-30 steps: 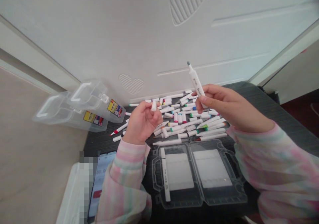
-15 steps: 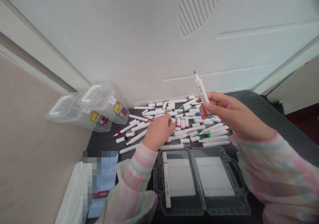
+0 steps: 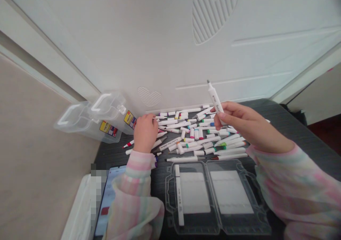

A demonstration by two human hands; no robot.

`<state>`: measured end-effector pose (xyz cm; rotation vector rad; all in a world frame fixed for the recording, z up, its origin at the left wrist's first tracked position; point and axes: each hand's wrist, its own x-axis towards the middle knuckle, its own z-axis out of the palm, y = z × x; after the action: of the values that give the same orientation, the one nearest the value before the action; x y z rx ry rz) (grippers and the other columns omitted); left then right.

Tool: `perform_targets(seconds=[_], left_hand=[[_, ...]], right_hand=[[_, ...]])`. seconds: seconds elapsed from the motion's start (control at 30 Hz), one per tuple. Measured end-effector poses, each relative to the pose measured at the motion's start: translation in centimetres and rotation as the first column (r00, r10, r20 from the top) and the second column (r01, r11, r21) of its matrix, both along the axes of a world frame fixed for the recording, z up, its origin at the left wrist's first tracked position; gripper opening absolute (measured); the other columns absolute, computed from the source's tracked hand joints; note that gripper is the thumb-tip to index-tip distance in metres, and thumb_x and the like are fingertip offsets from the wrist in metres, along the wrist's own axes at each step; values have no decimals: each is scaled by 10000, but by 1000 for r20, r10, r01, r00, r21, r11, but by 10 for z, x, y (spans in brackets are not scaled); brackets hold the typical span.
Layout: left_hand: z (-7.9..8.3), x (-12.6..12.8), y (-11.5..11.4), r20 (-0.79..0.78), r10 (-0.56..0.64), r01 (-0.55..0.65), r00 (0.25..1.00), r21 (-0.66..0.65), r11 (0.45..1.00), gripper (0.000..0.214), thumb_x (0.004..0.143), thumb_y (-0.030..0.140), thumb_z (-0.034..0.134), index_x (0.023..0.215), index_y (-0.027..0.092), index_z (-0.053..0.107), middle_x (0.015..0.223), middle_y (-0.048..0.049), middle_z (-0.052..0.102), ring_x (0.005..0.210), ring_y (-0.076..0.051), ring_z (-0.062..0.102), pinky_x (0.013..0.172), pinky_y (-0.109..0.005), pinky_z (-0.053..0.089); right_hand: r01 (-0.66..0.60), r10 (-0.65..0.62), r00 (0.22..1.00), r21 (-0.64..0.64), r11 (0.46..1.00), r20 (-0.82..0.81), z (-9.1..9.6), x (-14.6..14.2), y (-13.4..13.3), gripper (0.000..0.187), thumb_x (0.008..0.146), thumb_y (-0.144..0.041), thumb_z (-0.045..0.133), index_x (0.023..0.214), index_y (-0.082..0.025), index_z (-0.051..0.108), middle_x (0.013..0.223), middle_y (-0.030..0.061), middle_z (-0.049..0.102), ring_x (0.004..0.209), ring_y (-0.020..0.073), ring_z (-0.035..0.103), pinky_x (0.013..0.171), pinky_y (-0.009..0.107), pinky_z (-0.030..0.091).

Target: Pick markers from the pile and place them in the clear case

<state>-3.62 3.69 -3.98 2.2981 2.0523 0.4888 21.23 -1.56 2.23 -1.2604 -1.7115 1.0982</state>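
Marker (image 3: pixel 215 97), uncapped, tip up, is pinched in the right hand (image 3: pixel 236 114) above the loose pens (image 3: pixel 210 139); left hand (image 3: pixel 145 133) is curled at their left side, can't tell if it's holding anything. Looks like rummaging; next move calls for one clean pick.

Rear of the dark surface (image 3: pixel 289 128): white panel (image 3: pixel 149 44), bearing a small ribbed heart relief (image 3: pixel 149 96) low down and a larger ribbed relief (image 3: pixel 215 14) above, cut by the upper edge. Left rear: two clear plastic boxes (image 3: pixel 113 108), adjacent, with yellow labels. Left front: phone (image 3: pixel 106 193), screen lit; white object (image 3: pixel 79 208) beside it, partly pixelated. Far left: beige wall (image 3: pixel 29 151).
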Motion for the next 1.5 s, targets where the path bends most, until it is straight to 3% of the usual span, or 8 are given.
perform_targets(seconds=[0.1, 0.3, 0.67, 0.93, 1.13, 1.33, 1.5], left_hand=[[-8, -5, 5, -32, -2, 3, 999, 3, 1000, 343, 799, 135, 305, 1049, 113, 538, 1026, -120, 569, 967, -233, 484, 872, -360, 360], [-21, 1, 5, -61, -67, 63, 996, -61, 996, 299, 819, 209, 319, 900, 164, 602, 963, -80, 608, 939, -211, 503, 838, -320, 386], [-29, 4, 3, -56, -4, -3, 998, -118, 993, 403, 820, 420, 329, 963, 150, 592, 1075, -128, 570, 1054, -295, 430, 862, -489, 334], [-31, 2, 6, 30, 8, -4, 1000, -145, 989, 390, 817, 407, 338, 964, 160, 602, 1113, -115, 556, 1091, -289, 402, 910, -488, 289], [-32, -1, 8, 186, 29, 3, 982, -168, 986, 335, 778, 387, 419, 905, 164, 634, 1142, -119, 534, 1080, -279, 437, 946, -457, 262], [-14, -2, 7, 503, 0, 66, 864, -114, 991, 278, 752, 347, 460, 823, 161, 654, 1082, -82, 563, 1040, -205, 487, 947, -346, 314], [-6, 2, 7, 793, 18, 101, 608, -100, 990, 350, 756, 366, 431, 921, 115, 611, 917, -79, 635, 900, -157, 569, 842, -298, 418]], right_hand=[[-8, 8, 1000, -8, 1000, -7, 0, -1, 0, 163, 827, -332, 430, 768, -203, 510, 675, -4, 527, 678, 120, 493, 658, 245, 378], [17, -17, 1000, -22, 1000, -15, 1, -1, 0, 162, 820, -352, 437, 788, -210, 508, 676, -3, 537, 666, 126, 498, 643, 254, 377], [-10, 10, 1000, -7, 1000, 2, 1, -2, 0, 176, 818, -364, 430, 771, -216, 514, 665, -7, 541, 665, 127, 495, 650, 263, 375], [-7, 8, 1000, -19, 1000, 27, 0, -1, 0, 184, 818, -377, 429, 779, -212, 499, 678, 1, 530, 660, 133, 476, 619, 258, 356], [-17, 18, 999, -27, 999, 29, 0, 0, -2, 188, 819, -391, 426, 790, -220, 497, 680, -2, 527, 658, 134, 469, 613, 257, 347], [-1, 2, 1000, -20, 1000, 18, 1, 0, -2, 187, 821, -376, 430, 768, -210, 497, 680, -4, 528, 662, 128, 473, 621, 249, 348], [-10, 10, 1000, -27, 1000, 8, 0, 0, -2, 180, 822, -371, 432, 781, -209, 500, 683, -3, 523, 657, 127, 466, 610, 248, 344]])
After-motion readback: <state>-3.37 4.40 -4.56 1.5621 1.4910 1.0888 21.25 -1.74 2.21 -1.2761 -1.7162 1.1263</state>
